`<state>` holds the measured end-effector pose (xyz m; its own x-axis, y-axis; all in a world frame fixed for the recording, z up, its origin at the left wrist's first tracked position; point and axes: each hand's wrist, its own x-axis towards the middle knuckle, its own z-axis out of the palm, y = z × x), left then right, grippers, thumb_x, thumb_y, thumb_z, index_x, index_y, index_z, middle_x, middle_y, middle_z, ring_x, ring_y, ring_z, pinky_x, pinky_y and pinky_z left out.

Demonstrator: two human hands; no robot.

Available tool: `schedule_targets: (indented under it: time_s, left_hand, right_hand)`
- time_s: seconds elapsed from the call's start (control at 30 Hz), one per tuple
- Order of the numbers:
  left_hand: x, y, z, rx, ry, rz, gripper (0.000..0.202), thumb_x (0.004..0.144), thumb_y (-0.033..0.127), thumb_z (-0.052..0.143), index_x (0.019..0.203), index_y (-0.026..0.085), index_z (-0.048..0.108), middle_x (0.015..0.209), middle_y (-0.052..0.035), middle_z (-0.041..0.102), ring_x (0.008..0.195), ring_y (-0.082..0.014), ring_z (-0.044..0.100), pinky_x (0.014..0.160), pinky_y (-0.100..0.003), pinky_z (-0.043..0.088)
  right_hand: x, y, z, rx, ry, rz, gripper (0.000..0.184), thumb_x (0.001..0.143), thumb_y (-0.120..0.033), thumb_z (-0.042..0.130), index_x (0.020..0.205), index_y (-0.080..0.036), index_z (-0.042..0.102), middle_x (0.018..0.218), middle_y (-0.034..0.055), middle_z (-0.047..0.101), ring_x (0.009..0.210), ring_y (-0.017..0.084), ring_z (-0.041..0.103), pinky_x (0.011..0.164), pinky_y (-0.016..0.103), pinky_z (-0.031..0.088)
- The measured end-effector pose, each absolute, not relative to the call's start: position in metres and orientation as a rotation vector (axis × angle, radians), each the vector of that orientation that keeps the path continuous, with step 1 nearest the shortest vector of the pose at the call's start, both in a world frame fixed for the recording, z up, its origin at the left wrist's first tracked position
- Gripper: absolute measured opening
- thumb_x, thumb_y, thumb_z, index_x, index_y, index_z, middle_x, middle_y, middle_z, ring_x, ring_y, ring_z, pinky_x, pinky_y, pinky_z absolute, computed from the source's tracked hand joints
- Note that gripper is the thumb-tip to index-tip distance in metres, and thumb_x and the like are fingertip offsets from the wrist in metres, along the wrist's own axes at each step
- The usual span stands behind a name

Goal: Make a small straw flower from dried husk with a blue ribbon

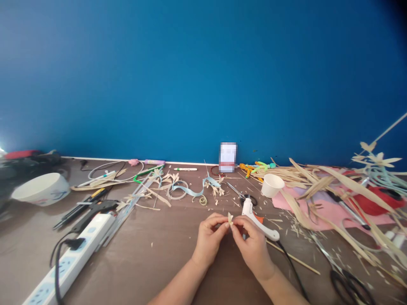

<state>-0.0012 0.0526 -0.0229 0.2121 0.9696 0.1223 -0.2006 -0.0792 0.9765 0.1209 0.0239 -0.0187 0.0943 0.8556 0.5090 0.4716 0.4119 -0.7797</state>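
Low over the middle of the brown table, my left hand (210, 237) and my right hand (252, 245) meet, fingertips pinched together. Between them they hold a small cream flower (230, 219) made of dried husk-like petals; its lower part is hidden by my fingers. Just behind my right hand lies a white hot glue gun (258, 220), its black cord running toward the front edge. Small scissors (243, 196) with dark handles lie behind the glue gun. Beyond my hands, a pale blue ribbon (190, 192) curls among several more husk flowers (217, 188).
A white power strip (87, 241) and a black glue gun (97, 209) lie left, near a white bowl (41, 189). To the right are a paper cup (272, 185), husk strips (305, 212) on pink sheets and large black-handled scissors (348, 284). A blue wall (190, 84) stands behind.
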Motion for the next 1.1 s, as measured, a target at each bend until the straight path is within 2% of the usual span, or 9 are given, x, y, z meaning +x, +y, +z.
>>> schedule_targets:
  time_s: [0.3,0.8,0.97,1.1]
  left_hand:
    - [-0.0001,0.0517,-0.0269,1.274,0.886,1.202,0.016,0.069,0.029,0.062,0.076,0.016,0.069,0.075,-0.0056,0.056,0.068,-0.0135,0.053,0.056,-0.022,0.045]
    - [0.0022,0.0484,-0.0265,1.181,0.902,1.238,0.014,0.069,0.027,0.062,0.073,0.015,0.067,0.069,-0.0019,0.054,0.056,-0.0091,0.050,0.052,-0.020,0.043]
    - [0.0010,0.0492,-0.0292,1.210,0.927,1.245,0.014,0.070,0.028,0.061,0.072,0.015,0.067,0.071,-0.0026,0.056,0.064,-0.0119,0.053,0.057,-0.021,0.043]
    - [0.0000,0.0493,-0.0274,1.291,0.945,1.255,0.013,0.070,0.026,0.061,0.073,0.015,0.067,0.071,-0.0038,0.057,0.067,-0.0127,0.053,0.060,-0.022,0.043]
  right_hand:
    - [0.1228,0.0248,-0.0185,-1.229,-1.536,0.477,0.007,0.079,-0.017,0.049,0.076,-0.019,0.054,0.071,0.0029,0.057,0.063,0.014,0.054,0.055,0.025,0.046]
    - [0.1199,0.0229,-0.0140,-1.190,-1.610,0.345,0.012,0.077,-0.011,0.049,0.073,-0.020,0.056,0.072,0.0029,0.061,0.067,0.015,0.058,0.060,0.027,0.048]
    - [0.1197,0.0219,-0.0146,-1.158,-1.651,0.316,0.013,0.077,-0.010,0.048,0.076,-0.020,0.056,0.075,0.0035,0.060,0.069,0.015,0.058,0.062,0.028,0.048]
    - [0.1201,0.0211,-0.0172,-1.216,-1.608,0.415,0.008,0.078,-0.013,0.050,0.080,-0.019,0.055,0.075,0.0037,0.060,0.068,0.015,0.057,0.061,0.027,0.048]
